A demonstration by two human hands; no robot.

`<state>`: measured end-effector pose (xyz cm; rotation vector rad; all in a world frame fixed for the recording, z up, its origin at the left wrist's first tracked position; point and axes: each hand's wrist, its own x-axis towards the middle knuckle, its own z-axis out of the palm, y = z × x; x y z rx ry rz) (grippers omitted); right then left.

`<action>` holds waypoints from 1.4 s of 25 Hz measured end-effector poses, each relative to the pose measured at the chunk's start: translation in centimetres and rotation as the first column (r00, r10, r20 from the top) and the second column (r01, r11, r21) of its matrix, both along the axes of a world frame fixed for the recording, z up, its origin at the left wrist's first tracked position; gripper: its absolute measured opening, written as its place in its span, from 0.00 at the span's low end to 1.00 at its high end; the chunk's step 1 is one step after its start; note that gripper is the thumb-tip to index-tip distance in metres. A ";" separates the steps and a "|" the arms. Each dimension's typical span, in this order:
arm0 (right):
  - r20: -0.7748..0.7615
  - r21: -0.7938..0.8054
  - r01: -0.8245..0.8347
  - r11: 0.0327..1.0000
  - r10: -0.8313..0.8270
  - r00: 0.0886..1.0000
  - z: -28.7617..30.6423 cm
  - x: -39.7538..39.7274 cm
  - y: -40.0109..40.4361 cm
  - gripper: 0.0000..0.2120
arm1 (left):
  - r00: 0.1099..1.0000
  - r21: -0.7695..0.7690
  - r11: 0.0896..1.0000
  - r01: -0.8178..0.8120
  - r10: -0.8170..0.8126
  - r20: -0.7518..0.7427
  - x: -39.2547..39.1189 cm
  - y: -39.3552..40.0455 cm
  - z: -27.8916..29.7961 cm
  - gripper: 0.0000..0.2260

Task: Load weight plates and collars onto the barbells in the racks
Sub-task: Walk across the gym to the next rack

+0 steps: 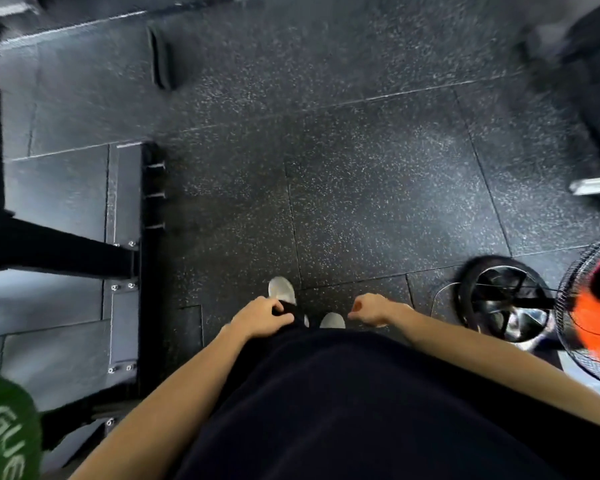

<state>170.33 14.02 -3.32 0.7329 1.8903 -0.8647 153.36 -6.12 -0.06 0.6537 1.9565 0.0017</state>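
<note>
Speckled rubber floor tiles (361,174) beneath left hand (262,315) and right hand (371,310), fingers loosely curled, empty.

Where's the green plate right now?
Head view, bottom-left corner: the green plate sits by the rack base, left of the left arm.

We look down at our left hand (262,315) and right hand (371,310), both loosely curled and holding nothing. A green plate (4,431) sits at lower left, a fan (589,306) at right.

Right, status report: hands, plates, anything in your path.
Both hands empty, fingers loosely curled. Green plate low left, unheld. Fan close right.
</note>
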 end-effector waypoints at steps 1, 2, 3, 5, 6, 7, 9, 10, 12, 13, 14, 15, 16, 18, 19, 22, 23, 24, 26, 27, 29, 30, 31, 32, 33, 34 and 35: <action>0.008 -0.008 0.013 1.000 -0.012 1.000 -0.1 -0.5 1.0 0.19 | 1.000 -0.001 1.000 0.006 -0.006 -0.001 -1.2 1.4 -0.3 0.20; 0.016 -0.014 0.018 1.000 -0.018 1.000 -0.3 -1.3 2.2 0.18 | 1.000 -0.004 1.000 0.016 -0.016 0.004 -2.3 2.8 -0.6 0.19; 0.021 -0.018 0.025 1.000 -0.025 0.999 -0.6 -2.2 3.4 0.17 | 1.000 -0.002 1.000 0.016 -0.016 0.015 -3.4 4.0 -1.0 0.19; 0.034 -0.021 0.075 0.997 -0.075 0.997 -1.2 -4.4 6.1 0.13 | 0.999 0.008 1.000 -0.024 0.024 0.046 -5.7 6.4 -1.6 0.18; 0.036 -0.018 0.088 0.996 -0.087 0.996 -1.4 -6.1 7.9 0.13 | 0.996 0.011 0.998 -0.061 0.060 0.064 -7.6 7.8 -1.9 0.17; 0.037 -0.016 0.085 0.996 -0.084 0.996 -1.5 -8.0 9.6 0.14 | 0.993 0.005 0.996 -0.090 0.089 0.079 -9.7 9.4 -2.2 0.17; 0.032 -0.002 0.092 0.996 -0.092 0.995 -1.2 -12.3 13.7 0.17 | 0.989 -0.022 0.994 -0.111 0.113 0.091 -15.0 12.8 -2.4 0.16; 0.023 0.004 0.123 0.992 -0.124 0.992 -0.8 -14.8 15.9 0.17 | 0.993 -0.041 0.995 -0.087 0.090 0.082 -18.0 14.4 -2.3 0.17; -0.033 0.025 0.189 0.982 -0.189 0.982 0.6 -19.9 19.9 0.17 | 0.998 -0.066 0.997 -0.028 0.032 0.062 -23.4 17.5 -2.0 0.17; -0.077 0.043 0.228 0.973 -0.224 0.972 1.3 -22.2 21.5 0.17 | 0.999 -0.062 0.998 -0.010 0.013 0.052 -25.7 18.8 -1.8 0.18; -0.127 0.059 0.272 0.960 -0.263 0.956 1.7 -24.8 23.3 0.17 | 0.999 -0.059 0.998 -0.001 0.004 0.038 -28.4 20.2 -1.5 0.18; -0.161 0.071 0.305 0.950 -0.291 0.943 2.2 -27.2 24.9 0.17 | 1.000 -0.067 0.998 0.006 -0.004 0.029 -30.9 21.6 -1.3 0.18; -0.181 0.076 0.313 0.947 -0.295 0.938 2.7 -29.4 26.3 0.17 | 0.999 -0.082 0.997 0.017 -0.015 0.028 -33.1 23.0 -1.1 0.18; -0.178 0.058 0.299 0.952 -0.285 0.942 2.9 -33.6 29.0 0.16 | 0.999 -0.113 0.993 0.013 -0.008 0.045 -36.9 25.5 -1.4 0.19; -0.165 0.049 0.284 0.958 -0.272 0.948 2.6 -35.6 30.6 0.16 | 0.999 -0.126 0.992 0.001 0.006 0.050 -38.6 26.9 -1.7 0.19; -0.079 0.024 0.177 0.984 -0.175 0.981 0.8 -41.3 35.8 0.17 | 0.997 -0.140 0.990 -0.026 0.037 0.075 -42.6 31.4 -2.7 0.18; -0.058 0.014 0.143 0.990 -0.142 0.988 0.1 -43.6 38.1 0.17 | 0.995 -0.137 0.990 -0.038 0.050 0.087 -44.0 33.3 -3.0 0.19; -0.050 0.016 0.117 0.993 -0.116 0.992 -0.2 -46.2 40.7 0.16 | 0.994 -0.129 0.990 -0.056 0.068 0.088 -45.4 35.3 -3.0 0.19; -0.048 0.042 0.068 0.997 -0.066 0.997 0.5 -51.6 46.1 0.13 | 0.981 -0.132 0.977 -0.167 0.178 0.080 -48.5 39.1 -2.3 0.19; -0.057 0.059 0.033 0.998 -0.030 0.998 1.1 -54.5 48.5 0.14 | 0.964 -0.129 0.959 -0.251 0.260 0.061 -50.3 40.7 -1.9 0.19; -0.069 0.097 -0.068 0.993 0.075 0.995 2.1 -60.5 52.6 0.16 | 0.902 -0.079 0.900 -0.429 0.431 0.012 -54.1 43.7 -1.1 0.19; -0.071 0.106 -0.101 0.989 0.108 0.992 2.5 -63.1 54.1 0.16 | 0.865 -0.040 0.864 -0.501 0.501 -0.019 -56.0 44.7 -0.9 0.19; -0.063 0.105 -0.140 0.985 0.147 0.987 2.8 -66.0 55.3 0.15 | 0.826 -0.013 0.827 -0.562 0.561 -0.044 -57.9 45.6 -0.7 0.19; -0.052 0.102 -0.175 0.979 0.181 0.982 3.0 -68.8 56.1 0.13 | 0.788 0.003 0.790 -0.614 0.613 -0.057 -59.6 46.3 -0.6 0.19; -0.051 0.096 -0.209 0.973 0.215 0.975 3.1 -71.5 56.7 0.12 | 0.757 0.007 0.758 -0.652 0.651 -0.057 -61.0 46.9 -0.7 0.19; -0.054 0.087 -0.233 0.969 0.238 0.970 3.1 -74.1 57.1 0.12 | 0.742 -0.008 0.743 -0.670 0.669 -0.047 -62.3 47.4 -0.9 0.19; -0.049 0.079 -0.248 0.966 0.252 0.966 3.0 -76.6 57.2 0.13 | 0.735 -0.045 0.734 -0.678 0.677 -0.036 -63.6 47.7 -1.3 0.20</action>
